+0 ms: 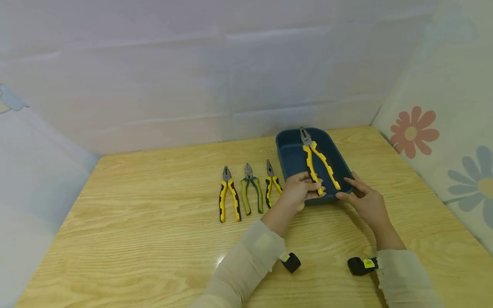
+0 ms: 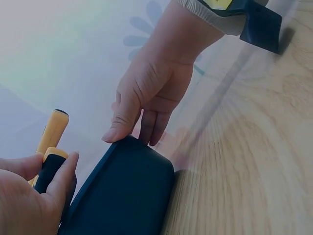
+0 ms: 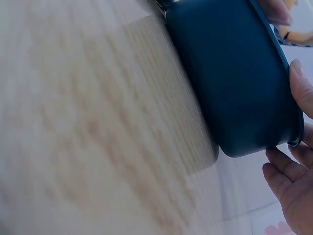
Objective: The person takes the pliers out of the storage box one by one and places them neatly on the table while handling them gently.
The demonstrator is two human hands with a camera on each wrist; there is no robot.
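Note:
My left hand [image 1: 298, 190] pinches one handle of a pair of combination pliers [image 1: 307, 140] with yellow and black grips. The pliers are above the dark blue tray [image 1: 292, 159], jaws pointing to its far side and handles spread. At the near right corner, my right hand [image 1: 367, 207] holds the tray's rim between thumb and fingers. In the left wrist view the ends of the pliers' handles [image 2: 55, 125] stick up by my left fingers. The right wrist view shows the tray's outer wall [image 3: 230, 73] and my right hand [image 3: 296, 191] at its corner.
Left of the tray lie yellow-and-black pliers [image 1: 224, 196], green-handled pliers [image 1: 246, 194] and yellow-and-black long-nose pliers [image 1: 268, 182], the last partly behind my left hand. They rest on a wooden table [image 1: 154, 222]. A pale wall [image 1: 192, 85] stands behind the table.

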